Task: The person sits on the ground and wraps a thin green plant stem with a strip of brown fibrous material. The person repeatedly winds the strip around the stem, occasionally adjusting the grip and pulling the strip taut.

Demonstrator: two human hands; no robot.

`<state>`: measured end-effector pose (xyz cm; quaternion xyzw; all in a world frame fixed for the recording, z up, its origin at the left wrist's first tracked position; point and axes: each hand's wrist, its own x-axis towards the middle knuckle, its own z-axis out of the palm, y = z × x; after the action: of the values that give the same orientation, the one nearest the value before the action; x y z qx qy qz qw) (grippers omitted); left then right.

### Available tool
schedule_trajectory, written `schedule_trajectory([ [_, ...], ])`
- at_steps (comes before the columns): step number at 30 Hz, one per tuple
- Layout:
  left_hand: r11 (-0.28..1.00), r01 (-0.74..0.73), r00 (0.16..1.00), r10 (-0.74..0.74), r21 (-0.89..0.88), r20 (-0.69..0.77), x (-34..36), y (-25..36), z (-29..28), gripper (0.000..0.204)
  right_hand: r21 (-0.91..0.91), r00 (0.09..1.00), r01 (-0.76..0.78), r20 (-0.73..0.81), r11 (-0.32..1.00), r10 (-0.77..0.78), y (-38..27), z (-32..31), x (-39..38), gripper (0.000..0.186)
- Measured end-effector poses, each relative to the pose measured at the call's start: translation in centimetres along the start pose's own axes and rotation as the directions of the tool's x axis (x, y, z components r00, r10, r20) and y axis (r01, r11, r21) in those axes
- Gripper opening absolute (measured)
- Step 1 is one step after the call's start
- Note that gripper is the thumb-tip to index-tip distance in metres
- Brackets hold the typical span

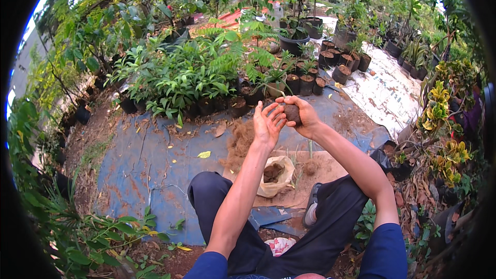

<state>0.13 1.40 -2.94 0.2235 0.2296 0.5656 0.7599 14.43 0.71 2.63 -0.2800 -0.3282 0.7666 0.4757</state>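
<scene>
The lump of soil (292,115) sat in the right hand (304,117), above and beyond the cream bag (290,173) as the head view showed it. It was dark brown, rounded like a small ball, with a matt, coarse, crumbly-looking surface. The right fingers were curled round it, grasping it. A thin pale stem (275,90) showed just above that hand; whether it was joined to the lump could not be told.

The left hand (267,125), also beyond the bag, was turned palm up, its fingers released, parted and slightly bent toward the right hand. Whether the fingertips of the two hands touched could not be told.

The bag itself was of soft, creased material, its mouth rolled outward into a round rim, and it held dark brown clods (272,172). Under it lay a flat tan sheet (293,199), dusted with crumbs. Just right of the bag rested a small, fuzzy brown clump (310,168); beyond it to the left spread a loose, hairy heap of reddish-brown fibre (241,140). Farther left of the bag, the wrinkled blue tarp (137,157) carried dirt streaks and a yellow leaf (204,154). Well beyond the bag stood glossy, narrow-leaved green plants (188,75) and, to the right, cylindrical black pots (341,75) filled with brown soil.
</scene>
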Motion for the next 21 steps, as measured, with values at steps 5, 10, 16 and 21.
schedule_trajectory([
  [5, 0.996, -0.033, 0.999, 0.035, 0.083, -0.023, -0.1, -0.3, 0.6, 0.062, -0.093, 0.993, 0.077, -0.08, 0.993, -0.085, -0.2, -0.6, 0.5, 0.019],
  [10, 0.984, -0.056, 0.997, 0.046, 0.169, 0.062, -0.6, -0.4, 1.7, 0.057, -0.314, 0.963, 0.199, -0.112, 0.928, -0.244, 0.1, -0.6, 0.5, 0.016],
  [16, 0.983, -0.083, 0.967, 0.04, 0.163, 0.251, -1.1, -1.3, 2.8, 0.048, -0.851, 0.806, 0.381, 0.114, 0.361, -0.581, 1.4, -0.7, 0.7, 0.034],
  [21, 0.981, 0.011, 0.99, -0.038, 0.193, 0.135, -1.2, -0.9, 2.0, 0.039, -0.908, 0.671, 0.411, 0.238, 0.085, -0.702, 0.2, -0.8, 0.5, 0.035],
])
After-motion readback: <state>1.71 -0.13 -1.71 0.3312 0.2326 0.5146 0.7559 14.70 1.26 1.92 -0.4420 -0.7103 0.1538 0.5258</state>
